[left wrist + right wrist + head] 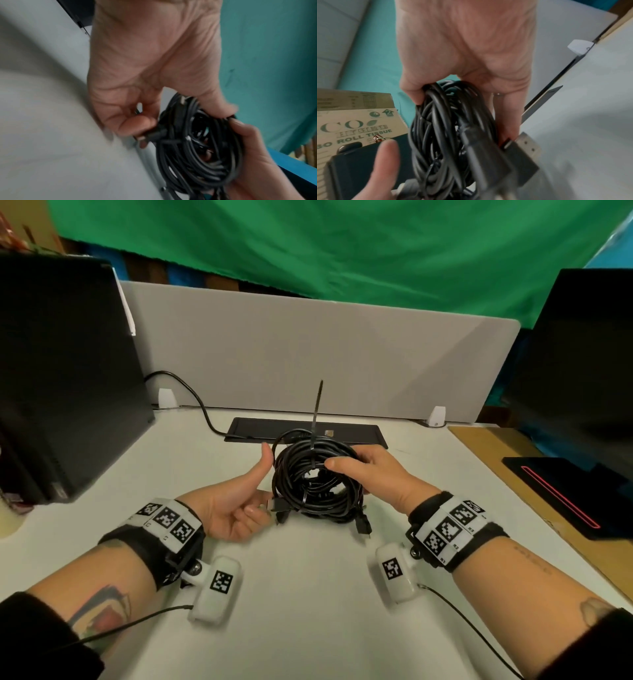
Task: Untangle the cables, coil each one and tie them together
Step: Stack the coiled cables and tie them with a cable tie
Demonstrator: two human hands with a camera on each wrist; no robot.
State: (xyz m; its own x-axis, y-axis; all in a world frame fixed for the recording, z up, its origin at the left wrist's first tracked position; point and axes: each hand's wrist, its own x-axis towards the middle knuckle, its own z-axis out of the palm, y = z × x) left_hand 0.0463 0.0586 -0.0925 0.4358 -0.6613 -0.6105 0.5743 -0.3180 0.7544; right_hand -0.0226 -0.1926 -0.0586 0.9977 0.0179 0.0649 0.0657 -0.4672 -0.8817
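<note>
Above the white counter point(308, 594), just before its black rectangular tray point(363, 436), the right hand point(380, 477) grips a coiled bundle of black cables point(318, 481) bound by a black zip tie point(315, 419). Beside the bundle, the left hand point(236, 508) pinches a plug point(274, 505), thumb raised.

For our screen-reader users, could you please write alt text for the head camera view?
A right hand holds a coil of black cables above a white desk, a black zip tie sticking up from it. The left hand, thumb raised, touches a plug at the coil's edge.
</note>
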